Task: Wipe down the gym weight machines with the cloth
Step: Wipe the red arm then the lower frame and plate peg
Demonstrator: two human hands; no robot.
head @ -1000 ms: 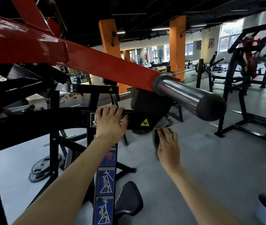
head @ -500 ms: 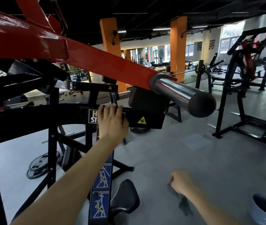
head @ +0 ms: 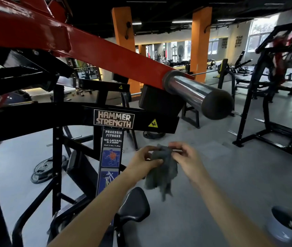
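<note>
Below black beam (head: 163, 124) end, grey cloth (head: 162, 169) hanging mid-air: left hand (head: 142, 160) pinching side edge, right hand (head: 186, 157) fingers curling over top edge. Overhead, chrome sleeve (head: 186, 88) jutting right; grey floor (head: 222, 175) lying open rightward.

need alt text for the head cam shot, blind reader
Two bare hands, the left hand and right hand, hold a crumpled grey cloth in front of a black Hammer Strength row machine. Its red lever arm with a chrome weight horn crosses above them.
</note>
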